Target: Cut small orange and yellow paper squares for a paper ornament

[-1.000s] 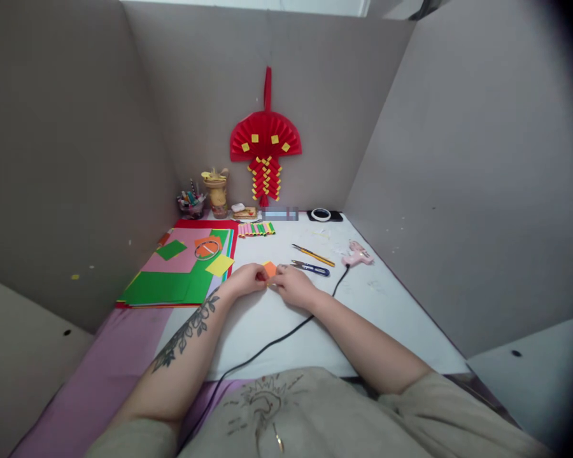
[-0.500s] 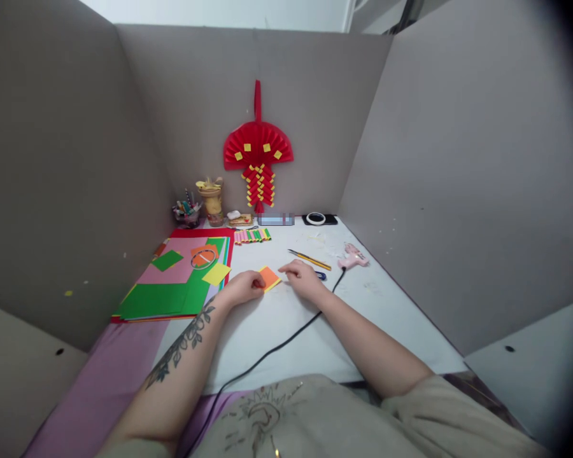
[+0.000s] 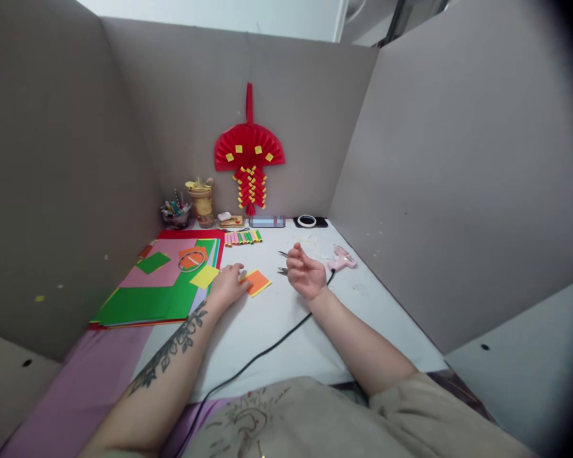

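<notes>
An orange paper piece with yellow edges lies flat on the white tabletop. My left hand rests at its left side, fingers spread, the thumb touching the paper's edge. To the right of the paper, my right hand is raised with its palm turned up and its fingers loosely curled. Nothing shows in that palm. Behind the right hand, a pointed pen-like tool and a pair of metal tips stick out; the rest of both is hidden.
Coloured paper sheets are stacked at left, with a yellow square near my left hand. Small paper rolls line up behind. A pink glue gun trails a black cord. A red fan ornament hangs on the back panel.
My right hand has lifted off from beside the paper and turned palm up. The left hand has loosened its hold on the paper and shifted left, fingers spread. The view has swung slightly.
</notes>
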The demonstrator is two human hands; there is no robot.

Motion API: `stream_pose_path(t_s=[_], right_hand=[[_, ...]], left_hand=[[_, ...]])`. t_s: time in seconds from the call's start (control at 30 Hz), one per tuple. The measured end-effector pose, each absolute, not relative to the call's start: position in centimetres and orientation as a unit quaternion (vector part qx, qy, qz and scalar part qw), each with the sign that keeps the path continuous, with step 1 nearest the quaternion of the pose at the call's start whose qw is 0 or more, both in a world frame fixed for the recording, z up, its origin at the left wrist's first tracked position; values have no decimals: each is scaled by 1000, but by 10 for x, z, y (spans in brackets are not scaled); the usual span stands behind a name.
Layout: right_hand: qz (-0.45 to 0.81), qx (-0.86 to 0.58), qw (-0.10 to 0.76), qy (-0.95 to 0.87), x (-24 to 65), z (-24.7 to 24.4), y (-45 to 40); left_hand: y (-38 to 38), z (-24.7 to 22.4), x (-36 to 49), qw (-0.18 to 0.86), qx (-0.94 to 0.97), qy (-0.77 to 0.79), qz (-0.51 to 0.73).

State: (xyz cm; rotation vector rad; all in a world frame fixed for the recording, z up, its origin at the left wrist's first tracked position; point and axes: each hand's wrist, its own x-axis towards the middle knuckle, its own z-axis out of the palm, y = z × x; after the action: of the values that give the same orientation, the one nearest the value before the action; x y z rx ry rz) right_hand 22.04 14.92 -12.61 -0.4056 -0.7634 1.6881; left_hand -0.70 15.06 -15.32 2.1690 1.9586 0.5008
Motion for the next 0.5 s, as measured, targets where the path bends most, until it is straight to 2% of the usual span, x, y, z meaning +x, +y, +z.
stream_pose_path(t_s=[0.1,0.17,0.3,0.37,0.5], right_hand=[[682,-145,645,-314,236,-119,155],[659,-123,670,-318,249,-114,157],[662,-106,670,-318,259,-108,150],[674,-96,663,-311,252,-107,143],[692,-109,636,-324,232,-110,130]], left_hand=[[152,-157,-4,130,716,668,158],[151,-156,-1,123,717,663,178],[138,-142,14,77,727,610,305],[124,-131,27,115,747,530,385],[94,-113,55,169,776,403,455]])
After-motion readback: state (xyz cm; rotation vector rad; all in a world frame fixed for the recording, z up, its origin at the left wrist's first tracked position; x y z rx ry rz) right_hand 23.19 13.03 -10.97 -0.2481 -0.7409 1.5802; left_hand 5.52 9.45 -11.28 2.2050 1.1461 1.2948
